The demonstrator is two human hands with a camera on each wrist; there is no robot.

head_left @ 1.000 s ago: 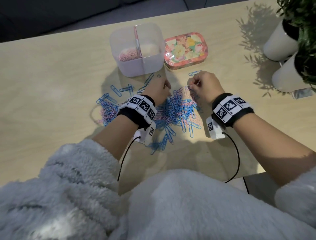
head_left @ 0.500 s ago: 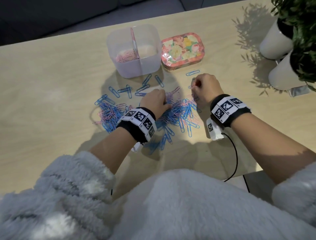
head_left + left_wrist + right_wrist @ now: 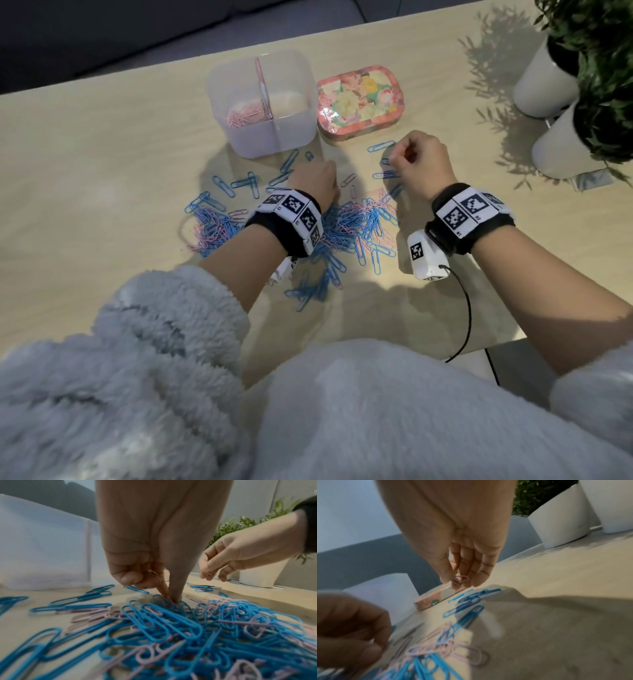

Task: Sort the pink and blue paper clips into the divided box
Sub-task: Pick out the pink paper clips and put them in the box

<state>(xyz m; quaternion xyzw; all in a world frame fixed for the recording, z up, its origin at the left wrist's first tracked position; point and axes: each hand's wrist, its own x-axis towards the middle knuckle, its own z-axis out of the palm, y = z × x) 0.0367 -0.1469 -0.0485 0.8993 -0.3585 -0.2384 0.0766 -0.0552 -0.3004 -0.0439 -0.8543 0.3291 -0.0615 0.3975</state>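
Wooden table [image 3: 85, 164] carries everything. Two white plant pots [image 3: 543, 82] at right edge, well apart from work. Divided box [image 3: 262, 102] at far middle, pink clips in left compartment; floral tin [image 3: 358, 99] just beside it on right. Clip pile [image 3: 356, 226], blue and pink mixed, between wrists. Left hand [image 3: 313, 183] pinches clip at pile, pink clips curled in palm; since a second ago it has pulled back toward pile. Right hand [image 3: 419, 162] raised, fingers grasping pink clip [image 3: 461, 579].
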